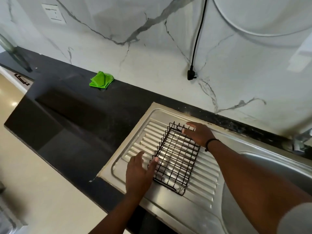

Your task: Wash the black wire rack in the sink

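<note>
Black wire rack (177,157) lies flat on the ribbed steel draining board (202,181), open side up, its long axis running away from the person. It is not in the sink bowl (270,168), which sits to the right of the board.

Left hand (140,174) at the near left side of the rack. Fingers straight and spread a little; thumb tip against the rack's low side wall, the other fingers lying over the ribs beside it. No curl round the wire.

Right hand (199,134) at the far right corner of the rack. Fingers stretched out and fairly wide, resting on or against the top edge of the wire wall; whether they press it I cannot tell. A dark band (211,143) sits on that wrist.

Tap (302,139) at the far right edge, partly out of sight.

Dark countertop (76,115) runs left from the board. A folded green cloth (101,80) lies on it against the marbled white wall (152,48), well apart from the rack. A black cable with a plug (191,75) hangs down the wall above the counter.
</note>
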